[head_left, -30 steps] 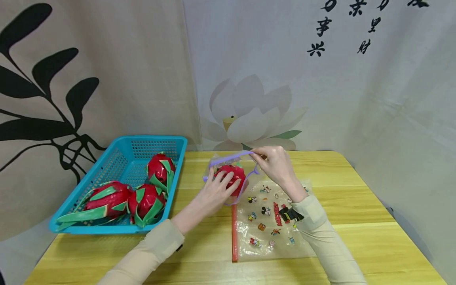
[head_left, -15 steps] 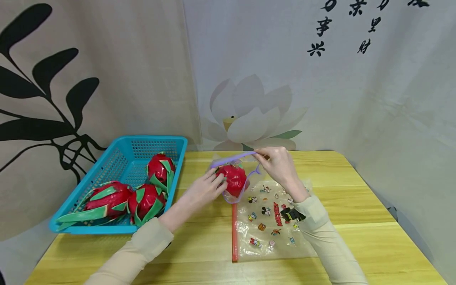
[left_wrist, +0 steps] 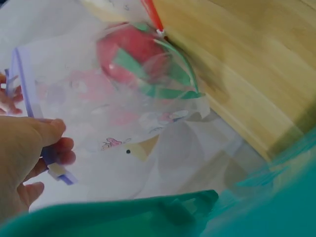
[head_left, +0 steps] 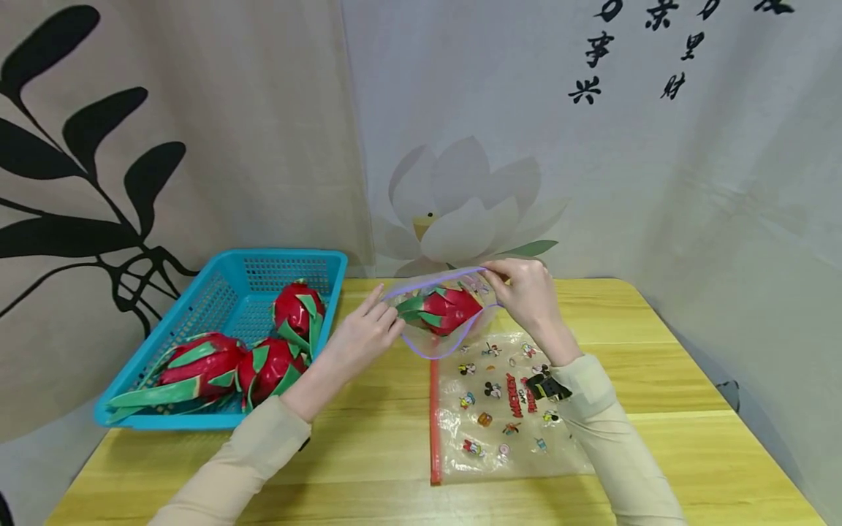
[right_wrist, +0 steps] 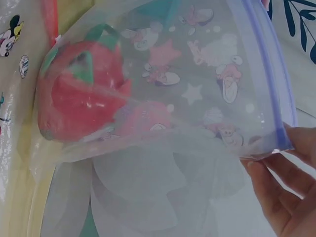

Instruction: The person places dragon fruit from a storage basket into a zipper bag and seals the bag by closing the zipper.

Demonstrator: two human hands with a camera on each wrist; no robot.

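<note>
A model dragon fruit (head_left: 450,310), red with green leaf flaps, sits inside a clear printed zip bag (right_wrist: 192,94) with a purple zip edge (head_left: 430,280). My left hand (head_left: 371,329) pinches the left end of that edge; in the left wrist view a pale slider (left_wrist: 57,170) shows by its fingers (left_wrist: 64,150). At the other end, my right hand (head_left: 526,292) grips the bag's corner between thumb and fingers. The mouth is spread between both hands and faces the head camera. In the right wrist view, the fruit lies at the bag's far end from the zip.
A second clear bag (head_left: 473,467), cartoon-printed with a red zip strip (head_left: 435,431), lies flat on the wooden table (head_left: 691,438). To the left stands a blue basket (head_left: 286,254) holding 3 more dragon fruits (head_left: 204,361). Printed cloth (head_left: 625,183) hangs behind the table.
My left hand has come off the dragon fruit, moved left and taken the bag's zip edge. The bag's mouth has spread wider and the fruit inside has turned, its green leaves now pointing left.
</note>
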